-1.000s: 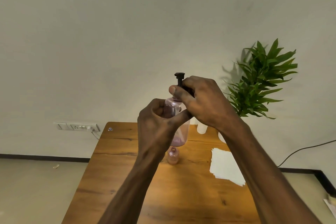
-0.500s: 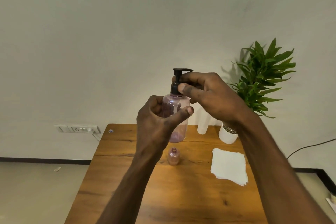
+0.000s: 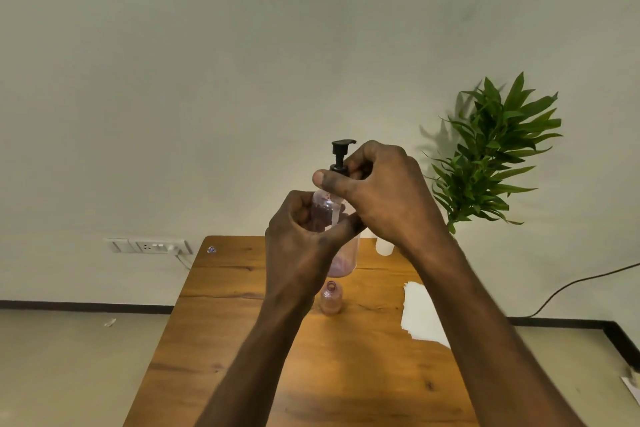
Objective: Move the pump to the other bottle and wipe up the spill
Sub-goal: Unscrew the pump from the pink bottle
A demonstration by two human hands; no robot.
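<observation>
I hold a clear pink bottle up above the wooden table, with a little pink liquid at its bottom. My left hand is wrapped around its body. A black pump sits on its neck, and my right hand grips the pump's collar with thumb and fingers. A second, small pink bottle stands open and upright on the table below my hands. A stack of white paper towels lies on the right of the table, partly hidden by my right forearm. I see no spill.
A potted green plant stands at the table's far right corner, its pot hidden by my arm. A white cylinder stands next to it. A wall socket with a plug is at the left. A black cable runs along the right wall.
My right hand has shifted its grip around the pump's collar and the pump head has turned. The bottle stays raised in my left hand.
</observation>
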